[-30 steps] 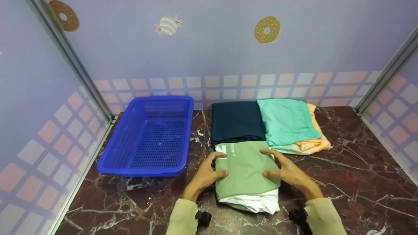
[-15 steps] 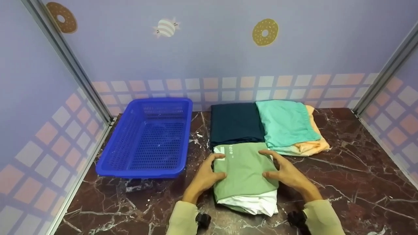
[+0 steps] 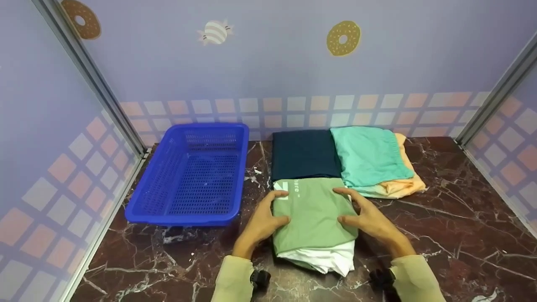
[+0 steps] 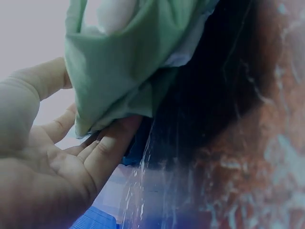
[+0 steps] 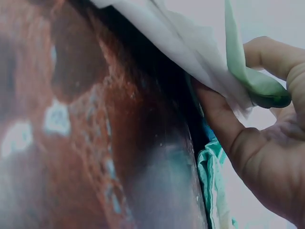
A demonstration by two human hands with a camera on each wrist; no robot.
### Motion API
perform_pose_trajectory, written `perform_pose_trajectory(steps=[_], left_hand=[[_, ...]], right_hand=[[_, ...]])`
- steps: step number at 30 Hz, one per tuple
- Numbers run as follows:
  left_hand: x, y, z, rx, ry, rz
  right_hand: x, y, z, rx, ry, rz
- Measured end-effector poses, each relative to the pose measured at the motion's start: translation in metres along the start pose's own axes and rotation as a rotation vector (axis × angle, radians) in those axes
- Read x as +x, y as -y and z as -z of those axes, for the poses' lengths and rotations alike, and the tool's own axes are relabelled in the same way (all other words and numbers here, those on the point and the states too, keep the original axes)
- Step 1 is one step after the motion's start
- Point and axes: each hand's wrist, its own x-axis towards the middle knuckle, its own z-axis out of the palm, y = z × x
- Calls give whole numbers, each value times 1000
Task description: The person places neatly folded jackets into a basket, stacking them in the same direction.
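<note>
Green folded garment (image 3: 316, 218), white print (image 3: 296, 186), white cloth (image 3: 325, 255) beneath

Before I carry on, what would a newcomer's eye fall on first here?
Most likely the blue basket, the boldest colour, at the left of the head view. Next, the green cloth, front and centre, held at its sides by the left grip and right grip, white cloth showing at its near edge. Behind lie the navy cloth and, to its right, the teal cloth.
</note>
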Motion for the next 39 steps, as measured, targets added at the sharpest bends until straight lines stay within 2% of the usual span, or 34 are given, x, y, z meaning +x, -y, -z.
perform_pose_trajectory(steps=[8, 21, 27, 32, 39], left_hand=[[3, 0, -3, -36, -19, -10], [3, -6, 3, -87, -29, -8], [1, -15, 10, -106, -46, -52], [0, -26, 14, -122, -55, -57], [4, -43, 24, -86, -79, -94]], right_hand=[[2, 1, 0, -19, -28, 6], [7, 0, -9, 191, -86, -25], [7, 14, -11, 221, -121, -3], [6, 27, -10, 205, -151, 10], [14, 44, -7, 218, -148, 22]])
